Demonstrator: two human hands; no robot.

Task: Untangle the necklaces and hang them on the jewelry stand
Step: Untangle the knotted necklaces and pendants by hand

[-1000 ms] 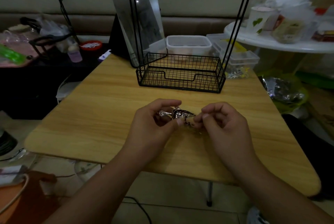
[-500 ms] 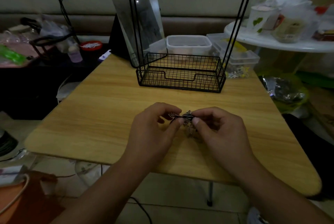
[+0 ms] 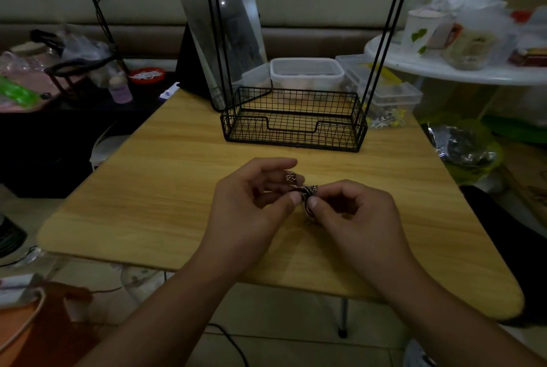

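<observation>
The tangled necklaces [image 3: 307,193] sit bunched between both thumbs above the worktop [image 3: 165,195]; left hand [image 3: 251,207] and right hand [image 3: 359,212] each pinch it; no clear long axis.

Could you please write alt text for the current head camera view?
Both hands, left hand and right hand, pinch a tangled bundle of necklaces above a wooden table. Behind stands a black wire jewelry stand, its hooks bare.

Dim, murky frame; glare spots on mirror [image 3: 219,35]; wide-angle bending at edges.
</observation>
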